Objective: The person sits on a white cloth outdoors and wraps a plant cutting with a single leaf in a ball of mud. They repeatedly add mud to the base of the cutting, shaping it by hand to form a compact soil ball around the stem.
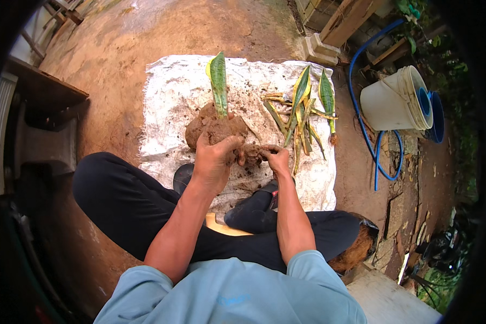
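Observation:
My left hand (214,156), smeared with soil, grips a muddy clump of roots and soil (252,154) between thumb and fingers. From the other side, the bent fingers of my right hand (277,158) pinch that clump. Just beyond my left hand is a larger mound of wet brown soil (216,128). One variegated snake plant leaf (218,85) stands upright at this mound; how its base joins the soil is hidden. To the right lie several cut or loose snake plant leaves (299,109), and a single leaf with a rooted base (326,95) lies beside them.
Under everything spreads a white woven sack (168,85), sprinkled with soil crumbs. A white bucket (393,99) leans at the right, beside a looped blue hose (353,81). A wooden post (346,20) rises on a concrete base. My shoes (183,178) rest on the sack.

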A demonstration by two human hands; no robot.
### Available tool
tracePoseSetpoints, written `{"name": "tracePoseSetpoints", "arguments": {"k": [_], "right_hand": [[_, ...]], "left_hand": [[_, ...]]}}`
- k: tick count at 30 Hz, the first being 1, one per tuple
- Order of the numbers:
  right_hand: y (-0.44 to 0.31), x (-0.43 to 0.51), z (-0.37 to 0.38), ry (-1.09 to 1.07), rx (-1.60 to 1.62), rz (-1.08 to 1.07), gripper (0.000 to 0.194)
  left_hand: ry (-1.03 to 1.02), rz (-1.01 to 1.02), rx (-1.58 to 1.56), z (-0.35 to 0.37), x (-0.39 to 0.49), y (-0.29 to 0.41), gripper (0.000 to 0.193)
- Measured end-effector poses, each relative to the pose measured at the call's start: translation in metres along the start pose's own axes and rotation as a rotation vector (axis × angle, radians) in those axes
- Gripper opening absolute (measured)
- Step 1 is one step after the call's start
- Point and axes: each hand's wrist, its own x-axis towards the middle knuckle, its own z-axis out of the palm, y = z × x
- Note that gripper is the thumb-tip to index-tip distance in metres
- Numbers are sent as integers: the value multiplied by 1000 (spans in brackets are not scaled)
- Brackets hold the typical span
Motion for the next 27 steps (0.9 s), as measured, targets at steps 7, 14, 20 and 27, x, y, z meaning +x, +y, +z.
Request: {"name": "tracePoseSetpoints", "arguments": {"k": [7,14,20,27], "right_hand": [[-50,-17,-24,-45,94,-136,23],[-89,-24,-37,-172,160,-172,14],[-102,-40,-29,-120,324,-113,25],[-160,-71,-73,-155,544,-328,22]], "left_hand": [[87,57,62,5,-3,6,44],[40,-51,-115,5,2,15,36],[53,4,-46,3,4,9,47],[35,70,3,-2,6,7,52]]}}
